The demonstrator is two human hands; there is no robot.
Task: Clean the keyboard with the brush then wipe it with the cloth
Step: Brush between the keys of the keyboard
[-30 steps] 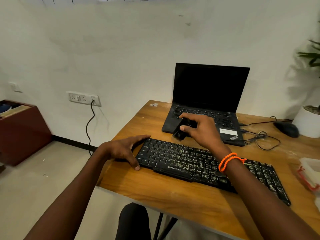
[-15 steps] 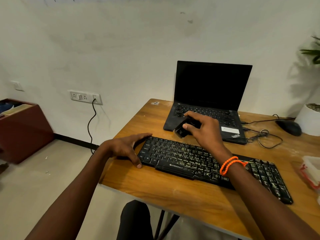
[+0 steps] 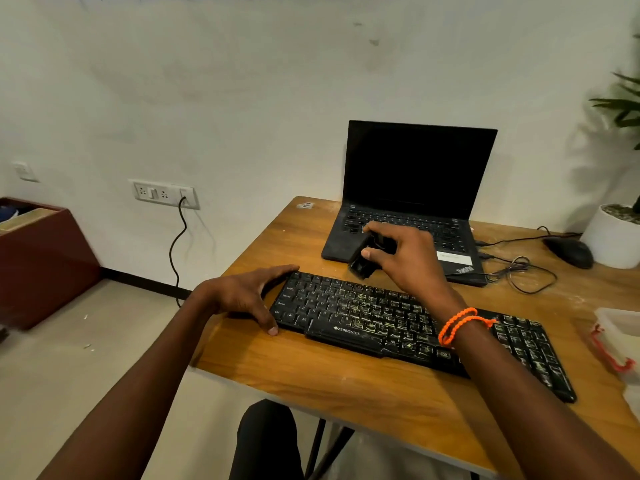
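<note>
One long black plastic keyboard (image 3: 415,327) with dusty, pale-smeared keys lies slanted on the wooden table (image 3: 346,382), its left end near the table's left edge and its right end running toward the near right. A broad strip of bare wood lies between the keyboard and the table's near edge; a narrower strip separates it from the one open black laptop (image 3: 408,209) on the far side.

The left hand (image 3: 242,296) rests on the table at the keyboard's left end, thumb and fingers spread apart, the index finger lying along the far left corner and the thumb tip touching the near left corner.

The right hand (image 3: 405,258) hovers above the keyboard's far edge, just in front of the laptop, its fingers and thumb curled round one small black brush (image 3: 362,263) whose lower end points down at the top row of keys; whether it touches them cannot be told. An orange cord bracelet (image 3: 457,323) circles that wrist.

At the far right sit one black mouse (image 3: 569,252), a tangle of thin black cable (image 3: 519,271), and one white plant pot (image 3: 609,237). One translucent plastic container with a red clip (image 3: 616,337) sits at the right edge. No cloth can be made out.
</note>
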